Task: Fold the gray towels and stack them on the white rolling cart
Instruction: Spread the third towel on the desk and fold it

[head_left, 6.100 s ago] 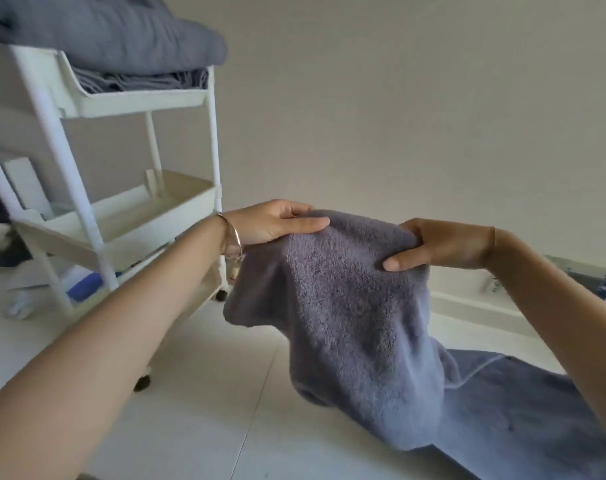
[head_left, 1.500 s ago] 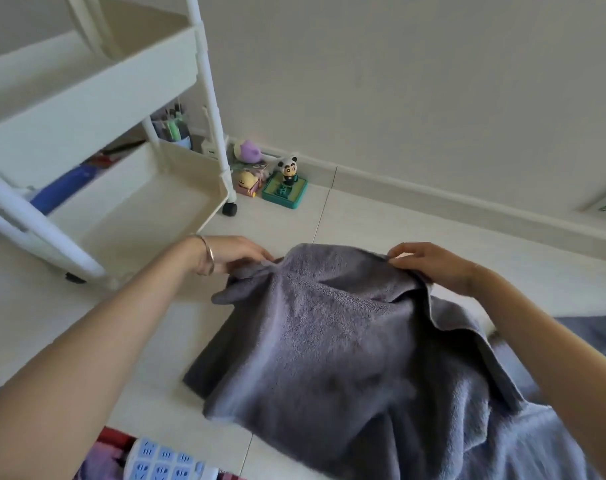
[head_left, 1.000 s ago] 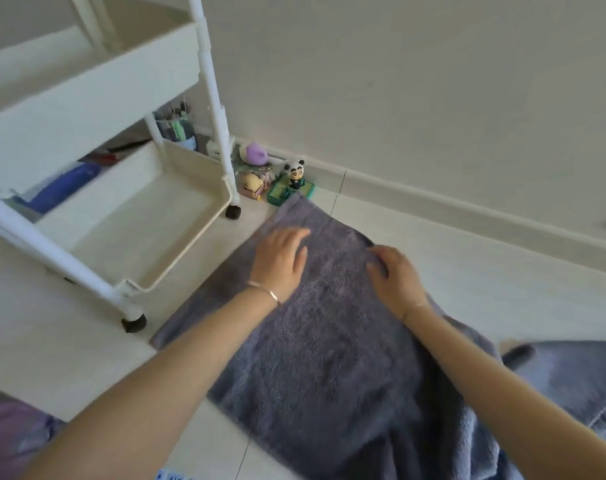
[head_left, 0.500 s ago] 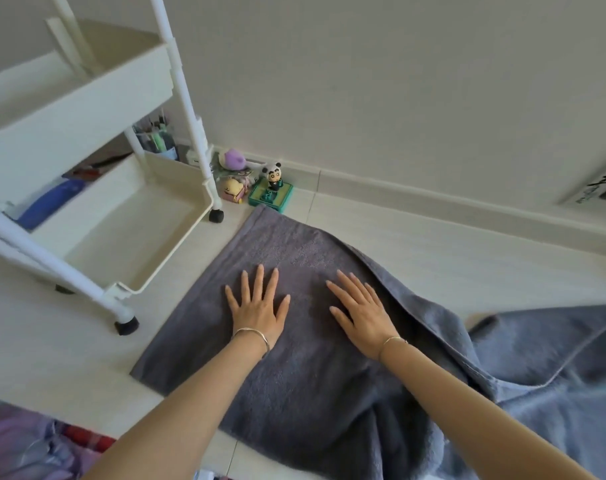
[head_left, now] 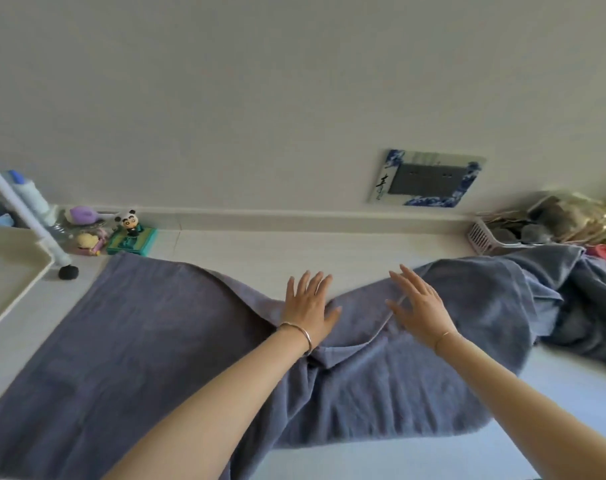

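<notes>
A large gray towel (head_left: 128, 344) lies spread on the pale floor, flat at the left and creased in the middle. My left hand (head_left: 308, 308) rests flat on the towel's far edge, fingers spread. My right hand (head_left: 417, 303) lies flat on the towel a little to the right, fingers straight. More gray towels (head_left: 578, 306) lie heaped at the right. Only a lower tray and leg of the white rolling cart (head_left: 14, 268) show at the left edge.
Small toys, among them a panda figure (head_left: 131, 223) on a green box, stand by the wall beside the cart's black wheel (head_left: 68, 272). A lilac basket (head_left: 485, 237) with bags sits at the right. A framed wall socket (head_left: 429, 178) is above the skirting.
Both hands have slid to the right along the towel, from its flat left part to the creased middle. The view has swung right, so most of the cart is out of sight.
</notes>
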